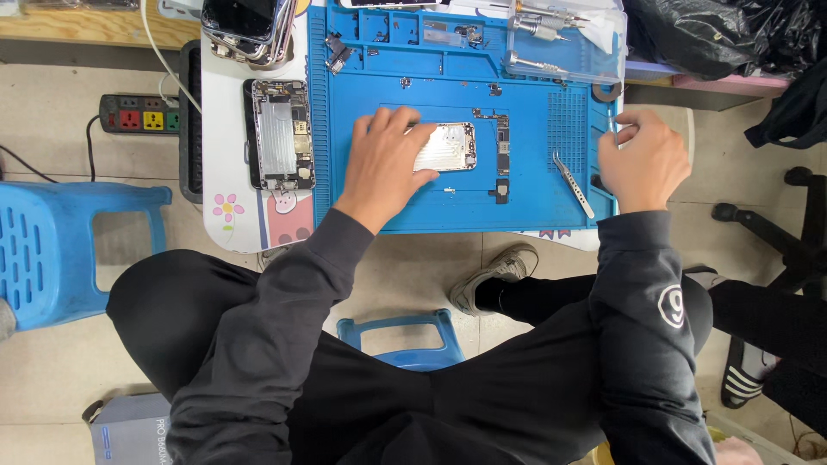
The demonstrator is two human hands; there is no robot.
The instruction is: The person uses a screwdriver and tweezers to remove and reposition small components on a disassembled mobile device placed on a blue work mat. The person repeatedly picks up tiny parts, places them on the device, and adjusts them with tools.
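On the blue mat's (pixel 525 185) middle, the left hand (pixel 386 159) lies flat, fingers spread, pressing a phone shell (pixel 448 146). At the mat's right edge, the right hand (pixel 644 159) pinches a thin tool (pixel 612 127), tweezers (pixel 573 184) beside.

Dark long sleeves (pixel 284 327), white round emblem (pixel 671 306).

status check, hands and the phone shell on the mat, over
Left hand flat on silver phone shell, pinning it to blue mat. Right hand at mat's right edge, pinching a thin tool. Tweezers lie loose between them.
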